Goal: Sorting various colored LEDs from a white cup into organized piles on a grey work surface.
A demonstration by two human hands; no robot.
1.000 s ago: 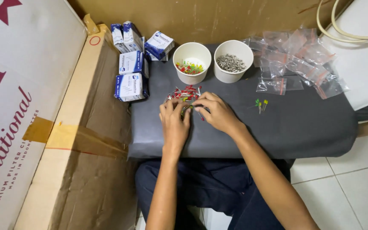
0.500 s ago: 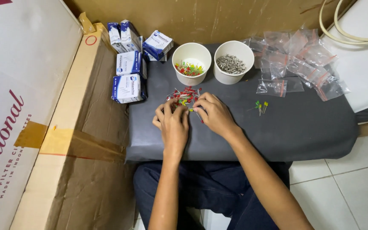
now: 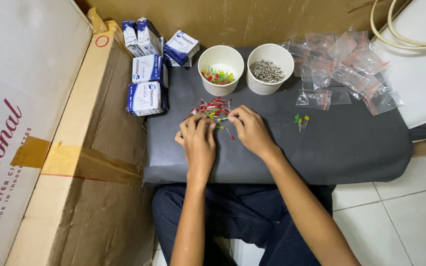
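Observation:
A loose pile of small red, yellow and green LEDs (image 3: 213, 107) lies on a dark grey padded surface (image 3: 331, 148). My left hand (image 3: 196, 139) rests palm down just below the pile, fingertips curled into its near edge. My right hand (image 3: 249, 129) sits beside it on the right, fingers pinched at the pile's lower right; whether it grips an LED is hidden. One red LED (image 3: 230, 134) lies between the two hands. Behind the pile stand two white paper cups, one (image 3: 221, 70) holding coloured LEDs, the other (image 3: 270, 68) holding small metal parts.
A few LEDs (image 3: 300, 119) lie apart to the right. Several small clear zip bags (image 3: 343, 69) are heaped at the back right. Blue-and-white small boxes (image 3: 148, 79) are stacked at the back left on a large cardboard carton (image 3: 94, 148). White tiled floor (image 3: 395, 216) lies below.
Both hands stay at the LED pile with small finger shifts; my left hand has drawn slightly toward me. The camera view has shifted a little.

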